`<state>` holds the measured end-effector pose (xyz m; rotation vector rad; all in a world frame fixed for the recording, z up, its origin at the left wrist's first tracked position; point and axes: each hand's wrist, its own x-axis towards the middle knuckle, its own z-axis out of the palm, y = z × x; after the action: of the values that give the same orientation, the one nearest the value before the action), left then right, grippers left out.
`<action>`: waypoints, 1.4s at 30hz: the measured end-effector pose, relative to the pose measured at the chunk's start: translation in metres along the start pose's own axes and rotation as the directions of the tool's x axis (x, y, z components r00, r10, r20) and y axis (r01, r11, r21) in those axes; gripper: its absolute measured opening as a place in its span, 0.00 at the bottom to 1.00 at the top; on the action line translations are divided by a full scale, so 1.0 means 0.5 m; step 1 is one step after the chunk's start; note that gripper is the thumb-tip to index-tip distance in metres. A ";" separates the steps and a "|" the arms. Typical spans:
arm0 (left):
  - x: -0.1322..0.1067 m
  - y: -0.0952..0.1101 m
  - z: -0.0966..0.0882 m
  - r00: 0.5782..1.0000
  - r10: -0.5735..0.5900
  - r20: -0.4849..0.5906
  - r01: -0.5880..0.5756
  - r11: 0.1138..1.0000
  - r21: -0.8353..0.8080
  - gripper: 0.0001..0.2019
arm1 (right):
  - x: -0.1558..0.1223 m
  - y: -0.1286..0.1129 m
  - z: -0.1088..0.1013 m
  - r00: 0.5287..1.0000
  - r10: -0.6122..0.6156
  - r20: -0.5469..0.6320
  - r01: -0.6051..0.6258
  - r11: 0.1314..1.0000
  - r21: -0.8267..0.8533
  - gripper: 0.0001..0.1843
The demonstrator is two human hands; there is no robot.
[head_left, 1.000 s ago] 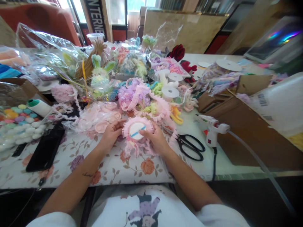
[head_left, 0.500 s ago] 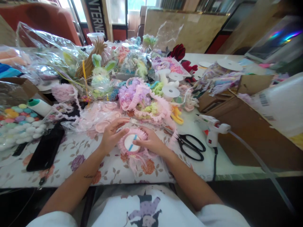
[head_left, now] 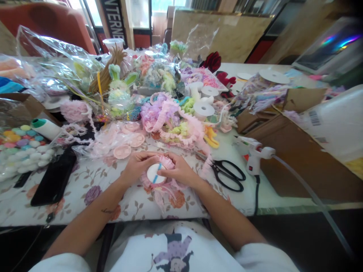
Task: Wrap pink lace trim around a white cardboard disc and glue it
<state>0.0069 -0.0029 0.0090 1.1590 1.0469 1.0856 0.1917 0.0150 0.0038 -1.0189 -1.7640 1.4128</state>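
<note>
Centre of the near edge: a ribbon spool (head_left: 155,173) wound with pink frilly trim, its white round face with a blue stripe turned up toward the camera. It sits low over the floral tablecloth (head_left: 85,196), cupped from both sides. The left hand (head_left: 138,165) wraps the left rim, fingers curled around the frill. The right hand (head_left: 179,172) closes on the right rim, with the thumb reaching in toward the white face. Both grasp it firmly, which looks like a way of pinning the loose ruffle so it can't spring off the core. A tail of the pink trim spills out beneath the hands onto the cloth.

Move outward and to the right: black scissors (head_left: 229,175) lie flat, handles to the right, and just beyond them a white glue gun (head_left: 253,153) rests with its cord running off the near edge. Both are on the right hand's side, probably for easy reach. Further right is an open cardboard box (head_left: 297,158).

On the left, a black phone (head_left: 54,177) lies face down, well apart from the work. Beyond the hands, pink round pads (head_left: 122,151) sit in clear plastic. Further off are a heap of lilac and pink ruffled trim (head_left: 167,117) and bare white spools (head_left: 204,109).
</note>
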 end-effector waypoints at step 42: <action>0.008 0.003 -0.022 0.973 -0.226 0.040 0.229 0.941 -0.249 0.26 | 0.016 0.025 -0.044 0.975 -0.031 -0.219 0.028 0.999 -0.019 0.24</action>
<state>-0.0033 0.0029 0.0092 0.8175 0.9756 0.9943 0.2087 0.0335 -0.0036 -1.1075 -1.6244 1.2189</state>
